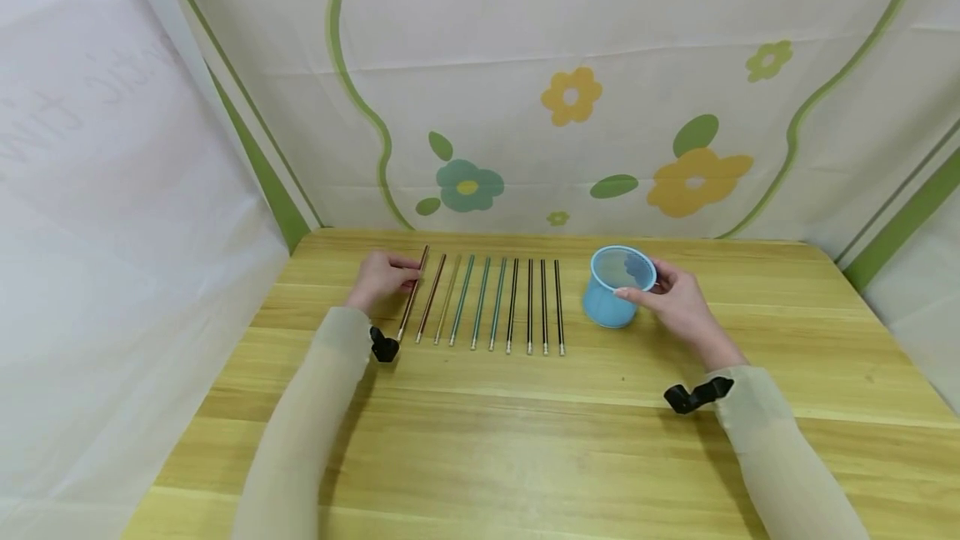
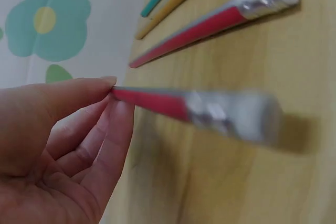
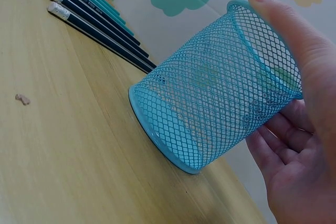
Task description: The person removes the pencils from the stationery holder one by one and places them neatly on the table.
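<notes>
In the head view my left hand (image 1: pixel 378 280) pinches a red pencil (image 1: pixel 412 298) between thumb and fingers, at the left end of a row of pencils. The left wrist view shows its metal band and white eraser (image 2: pixel 260 119) pointing away from the fingertips, with a shadow on the table beside it. My right hand (image 1: pixel 684 311) grips a blue mesh pencil holder (image 1: pixel 606 307) by its rim, thumb at the near side and fingers behind. Nothing shows inside the holder (image 3: pixel 194 93), whose base is right at the tabletop.
Beside the held pencil lie another red pencil (image 1: pixel 431 298), a yellow pencil (image 1: pixel 448 298), three teal pencils (image 1: pixel 481 302) and several black pencils (image 1: pixel 530 307), erasers toward me. A small brown crumb (image 3: pixel 22 99) is on the wooden table (image 1: pixel 495 440). A flowered curtain (image 1: pixel 480 48) stands behind.
</notes>
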A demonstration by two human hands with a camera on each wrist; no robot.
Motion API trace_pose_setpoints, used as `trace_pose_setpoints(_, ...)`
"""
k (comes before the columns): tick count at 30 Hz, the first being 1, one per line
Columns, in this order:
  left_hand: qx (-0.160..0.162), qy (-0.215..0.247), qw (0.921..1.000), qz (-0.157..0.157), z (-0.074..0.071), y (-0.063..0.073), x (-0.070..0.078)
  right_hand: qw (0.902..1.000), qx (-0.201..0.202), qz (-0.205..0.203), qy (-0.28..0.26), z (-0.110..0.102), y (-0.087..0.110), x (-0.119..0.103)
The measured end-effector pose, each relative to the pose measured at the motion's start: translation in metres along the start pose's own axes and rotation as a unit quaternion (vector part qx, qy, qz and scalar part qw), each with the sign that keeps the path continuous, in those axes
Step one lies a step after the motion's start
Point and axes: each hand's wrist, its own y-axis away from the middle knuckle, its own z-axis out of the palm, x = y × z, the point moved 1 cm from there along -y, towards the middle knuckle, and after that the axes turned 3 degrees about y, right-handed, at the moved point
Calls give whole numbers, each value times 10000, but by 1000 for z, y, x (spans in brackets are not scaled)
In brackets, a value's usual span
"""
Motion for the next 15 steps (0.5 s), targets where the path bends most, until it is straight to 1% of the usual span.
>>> trace_pose_setpoints(5, 122, -219, 9997, 75, 5, 1, -1, 10000, 4, 36, -49, 0, 0, 0)
trace_pose_setpoints(7, 163, -263, 9995, 55, 6, 1, -1, 10000, 14, 30, -65, 0, -1, 0)
trace_pose_setpoints(13, 251, -110, 9994, -202, 6, 5, 0, 9999, 57, 39, -101, 0, -1, 1)
trace_pose_setpoints(15, 246, -104, 9994, -232, 7, 6, 1, 9999, 66, 47, -100, 0, -2, 2)
